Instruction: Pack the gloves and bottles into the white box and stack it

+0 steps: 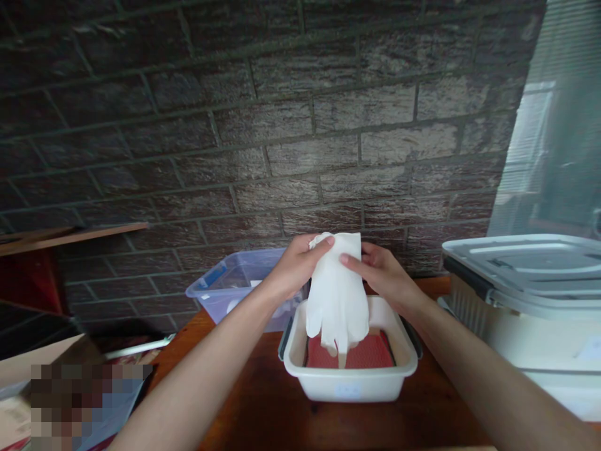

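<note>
A white glove [339, 288] hangs with its fingers down and its cuff up. My left hand [307, 255] pinches the cuff on the left, thumb in front. On the right, my right hand [373, 266] grips the cuff too, its thumb lying over the front and its other fingers partly hidden behind. Below the glove stands a white plastic box [350, 379] with dark side handles. Red textured material [370, 352] lies in the box, and the glove's fingertips hang in front of it; whether they touch cannot be made out.
A translucent purple bin [235, 275] stands behind my left forearm with white things inside. Large lidded storage boxes [516, 332] are at the right on the wooden table [253, 401]. Behind rises a dark brick wall [282, 138]. An open cardboard box [56, 357] is at lower left.
</note>
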Demonstrator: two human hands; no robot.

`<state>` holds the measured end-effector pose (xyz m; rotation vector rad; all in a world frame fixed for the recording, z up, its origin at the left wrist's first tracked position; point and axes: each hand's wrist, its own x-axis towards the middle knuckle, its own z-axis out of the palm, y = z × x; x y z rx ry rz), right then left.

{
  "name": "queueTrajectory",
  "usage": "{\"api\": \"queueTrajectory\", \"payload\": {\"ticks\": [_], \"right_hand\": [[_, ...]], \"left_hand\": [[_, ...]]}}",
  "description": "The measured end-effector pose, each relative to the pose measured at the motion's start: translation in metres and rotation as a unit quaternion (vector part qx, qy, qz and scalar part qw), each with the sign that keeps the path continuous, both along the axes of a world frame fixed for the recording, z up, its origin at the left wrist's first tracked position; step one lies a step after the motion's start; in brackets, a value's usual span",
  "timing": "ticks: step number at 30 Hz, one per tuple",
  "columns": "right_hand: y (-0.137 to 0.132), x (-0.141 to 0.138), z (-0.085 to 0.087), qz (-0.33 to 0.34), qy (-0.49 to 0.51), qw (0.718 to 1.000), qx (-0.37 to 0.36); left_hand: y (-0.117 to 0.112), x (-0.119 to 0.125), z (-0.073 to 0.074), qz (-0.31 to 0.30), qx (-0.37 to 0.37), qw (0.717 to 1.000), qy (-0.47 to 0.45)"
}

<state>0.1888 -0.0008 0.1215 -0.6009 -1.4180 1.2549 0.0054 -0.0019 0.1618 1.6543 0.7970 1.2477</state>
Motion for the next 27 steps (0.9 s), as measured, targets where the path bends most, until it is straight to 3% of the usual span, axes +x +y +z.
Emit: {"api": "queueTrajectory", "payload": {"ticks": [4,7,13,19,22,27], "right_hand": [[0.0,0.003,-0.019,0.07,-0.108,0.992,0.006],[0.002,0.005,-0.028,0.053,-0.139,0.989,0.013],[0.0,0.009,-0.032,0.036,-0.134,0.99,0.006],[-0.009,0.007,-0.048,0.121,-0.146,0.981,-0.042],[-0.013,0.007,-0.054,0.131,-0.145,0.978,-0.068],[-0.016,0.012,-0.056,0.087,-0.094,0.987,-0.101]], "left_hand": [[0.001,-0.003,0.012,0.035,0.027,0.999,-0.012],[0.001,-0.006,0.021,0.036,0.04,0.999,0.002],[0.004,-0.014,0.028,0.048,0.069,0.996,0.01],[0.003,-0.012,0.032,0.05,0.055,0.997,0.011],[0.0,-0.01,0.038,0.046,0.08,0.995,0.037],[0.006,-0.022,0.045,0.125,0.121,0.984,0.045]]}}
